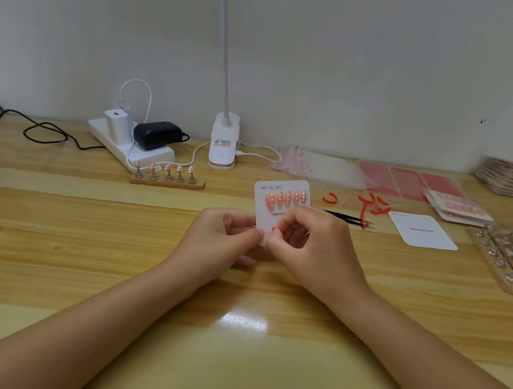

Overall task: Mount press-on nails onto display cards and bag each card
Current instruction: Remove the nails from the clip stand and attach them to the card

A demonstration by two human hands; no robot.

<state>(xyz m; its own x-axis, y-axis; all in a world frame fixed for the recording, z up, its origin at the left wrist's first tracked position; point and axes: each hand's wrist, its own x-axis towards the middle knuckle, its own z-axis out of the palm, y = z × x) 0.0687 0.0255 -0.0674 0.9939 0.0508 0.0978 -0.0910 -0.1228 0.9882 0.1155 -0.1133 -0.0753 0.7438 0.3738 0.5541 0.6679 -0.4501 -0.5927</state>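
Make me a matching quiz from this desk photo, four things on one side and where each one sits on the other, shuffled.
Things:
1. display card
2. tweezers
3. blank card
4. wooden nail stand

Places:
A. flat on the desk, right of the tweezers
B. in front of the power strip
C. held between the left hand and the right hand
D. on the desk beside the red strips

Pairs: 1-C, 2-D, 3-A, 4-B

white display card [280, 209] upright above the table, five pink nails [286, 198] across its top.
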